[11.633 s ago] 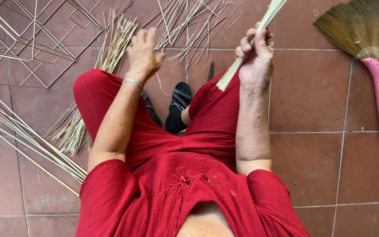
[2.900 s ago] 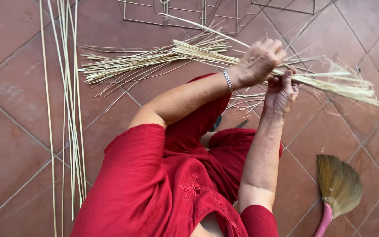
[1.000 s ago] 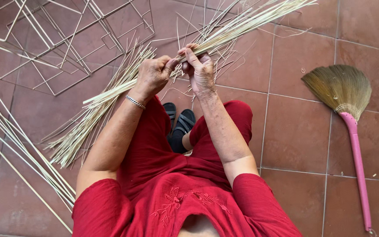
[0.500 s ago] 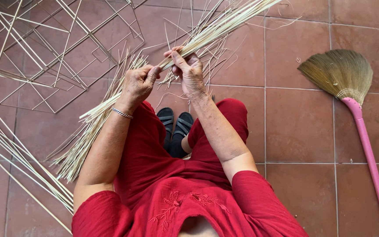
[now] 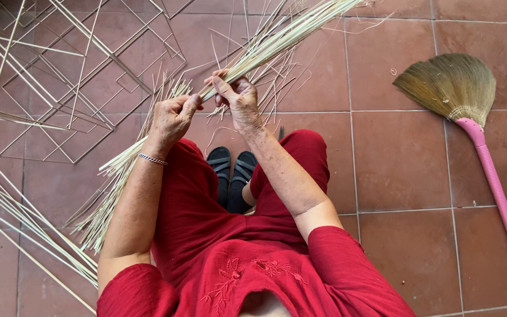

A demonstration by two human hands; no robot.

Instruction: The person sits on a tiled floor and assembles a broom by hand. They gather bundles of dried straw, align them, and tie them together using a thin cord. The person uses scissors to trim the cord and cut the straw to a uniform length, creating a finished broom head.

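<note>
2 hands close on 1 long bundle of pale straw slanting above the tiled floor: left hand and right hand pinch it near mid-length, close together. Gripping evenly should keep stalks aligned; a pink-handled broom lies toward the floor's right edge.

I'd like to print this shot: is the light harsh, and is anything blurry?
Head view: soft, even light, no glare on the tiled floor; only faint shadows beside the broom; both hands and the straw bundle look sharp.
</note>
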